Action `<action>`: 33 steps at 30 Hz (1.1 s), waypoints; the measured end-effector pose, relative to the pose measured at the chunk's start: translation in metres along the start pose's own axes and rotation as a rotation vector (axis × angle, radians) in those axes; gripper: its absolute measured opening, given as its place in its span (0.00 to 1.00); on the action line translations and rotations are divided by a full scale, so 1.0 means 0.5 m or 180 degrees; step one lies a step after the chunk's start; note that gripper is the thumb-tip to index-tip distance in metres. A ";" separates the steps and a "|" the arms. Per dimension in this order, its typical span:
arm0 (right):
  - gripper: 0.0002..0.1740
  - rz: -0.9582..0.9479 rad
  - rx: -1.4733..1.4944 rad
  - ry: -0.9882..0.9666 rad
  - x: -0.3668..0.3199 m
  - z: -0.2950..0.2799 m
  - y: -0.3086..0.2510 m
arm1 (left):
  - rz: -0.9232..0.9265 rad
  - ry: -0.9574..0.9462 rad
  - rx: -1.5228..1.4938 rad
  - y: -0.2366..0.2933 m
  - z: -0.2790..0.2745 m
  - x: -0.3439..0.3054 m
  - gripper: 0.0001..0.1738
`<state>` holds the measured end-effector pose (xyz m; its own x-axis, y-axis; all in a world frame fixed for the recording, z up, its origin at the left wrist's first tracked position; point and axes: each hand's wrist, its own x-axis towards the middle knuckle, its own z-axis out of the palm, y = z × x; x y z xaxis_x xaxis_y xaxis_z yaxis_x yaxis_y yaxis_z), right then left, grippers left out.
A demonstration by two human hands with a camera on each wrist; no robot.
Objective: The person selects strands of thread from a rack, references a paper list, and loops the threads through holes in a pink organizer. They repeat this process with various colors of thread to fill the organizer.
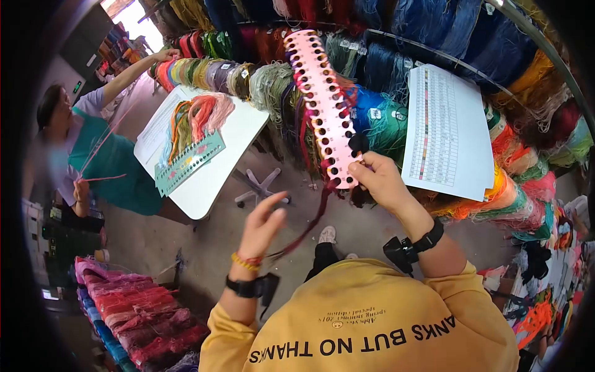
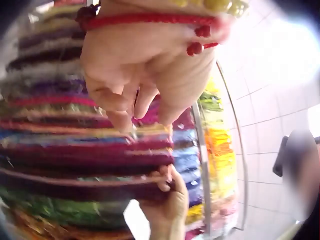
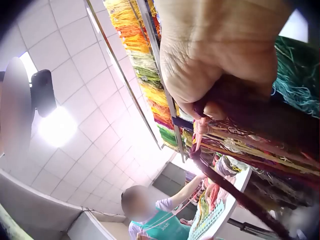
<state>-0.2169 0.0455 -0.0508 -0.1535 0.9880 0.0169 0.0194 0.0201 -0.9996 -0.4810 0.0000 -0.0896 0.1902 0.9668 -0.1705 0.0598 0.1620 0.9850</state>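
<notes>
Clock read on the head view's centre.

- Pink perforated card (image 1: 328,121): at 12 to 1 o'clock, held up in front of the yarn skeins (image 1: 273,87); rows of holes along both long edges, red and dark threads showing at the sides.
- Right hand (image 1: 384,180): 3 o'clock. Fingers grasping the card's lower end, thumb on its face; card runs from there toward 11.
- Dark red strand (image 1: 324,203): hangs from the card's lower end, trailing toward 7.
- Left hand (image 1: 257,226): between 7 and 8, apart from the card. Fingers released, loosely bent in the left wrist view. Strand passes near; contact cannot be told.
- Printed chart (image 1: 462,133): between 2 and 3, lying against skeins.
- White surface (image 1: 201,195): 10. Carries a green perforated card (image 1: 192,166) with multicoloured threads.
- Second person (image 1: 102,164), teal apron: 9, arm reaching to the skeins.
</notes>
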 end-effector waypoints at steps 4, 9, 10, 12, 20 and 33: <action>0.13 0.0036 -0.0264 -0.0085 -0.024 0.004 0.018 | 0.0108 -0.0791 -0.0896 0.070 0.140 0.051 0.15; 0.14 0.0255 -0.0647 0.0000 -0.060 -0.033 0.007 | 0.0287 -0.0905 -0.0585 0.026 0.157 0.072 0.08; 0.14 0.0220 -0.0615 0.0018 -0.065 -0.038 0.007 | 0.0329 -0.0889 -0.0516 0.026 0.164 0.073 0.08; 0.14 0.0138 -0.0554 0.0034 -0.073 -0.045 0.007 | 0.0218 -0.0981 -0.0605 0.035 0.177 0.074 0.08; 0.15 0.0322 -0.0542 -0.0436 -0.100 -0.089 0.010 | 0.0452 -0.0118 -0.0951 0.044 0.155 0.131 0.13; 0.10 0.0309 -0.1089 -0.1348 -0.349 -0.254 -0.158 | 0.1097 -0.2998 0.0519 0.106 0.141 0.070 0.41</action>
<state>-0.0661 -0.1089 0.0282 -0.5175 0.8413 -0.1560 0.3625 0.0503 -0.9306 -0.4020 0.0285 -0.0453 0.9129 0.3955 0.1010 -0.0248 -0.1932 0.9808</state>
